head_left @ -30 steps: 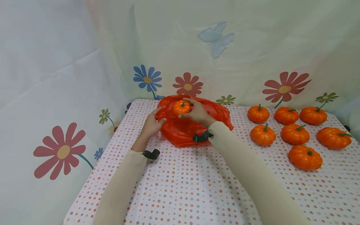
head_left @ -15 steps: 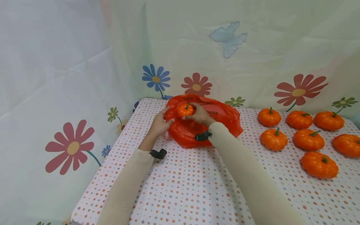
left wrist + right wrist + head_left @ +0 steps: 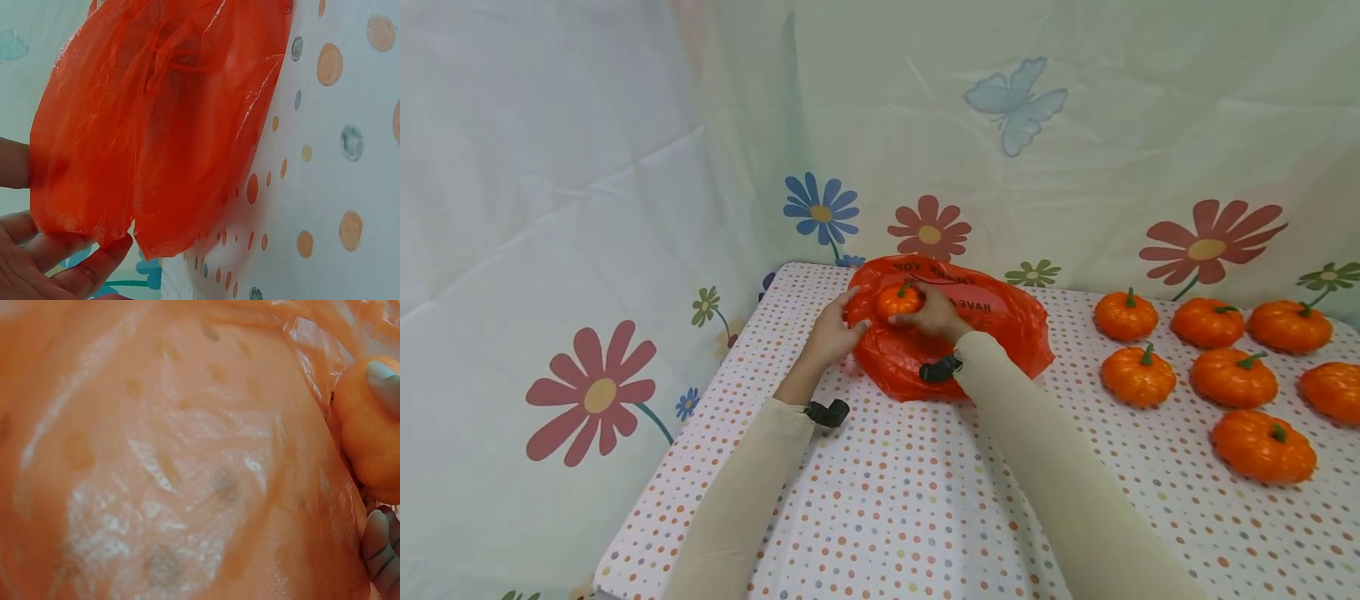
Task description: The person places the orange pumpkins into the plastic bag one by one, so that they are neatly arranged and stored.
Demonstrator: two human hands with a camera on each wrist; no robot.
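My right hand (image 3: 942, 317) grips a small orange pumpkin (image 3: 896, 300) with a green stem, thumb and fingers at its side, inside the mouth of a red plastic bag (image 3: 1000, 329). In the right wrist view the pumpkin (image 3: 369, 437) shows at the right edge, a fingertip on its top and the bag's shiny film filling most of the frame. My left hand (image 3: 832, 333) is at the bag's left edge, thumb and fingers spread apart. Seen from the left wrist, its fingers (image 3: 81, 275) touch the bag's outer edge, partly hidden by the plastic.
Several orange pumpkins, among them a front one (image 3: 1262, 446) and a near-left one (image 3: 1138, 375), stand in rows on the right of the table. A dotted white cloth (image 3: 880, 517) covers the table. Flower-printed curtains (image 3: 1120, 100) hang behind and at the left.
My right hand has lowered the pumpkin a little further into the bag's mouth. The left hand stays at the bag's edge. The head view has turned slightly left.
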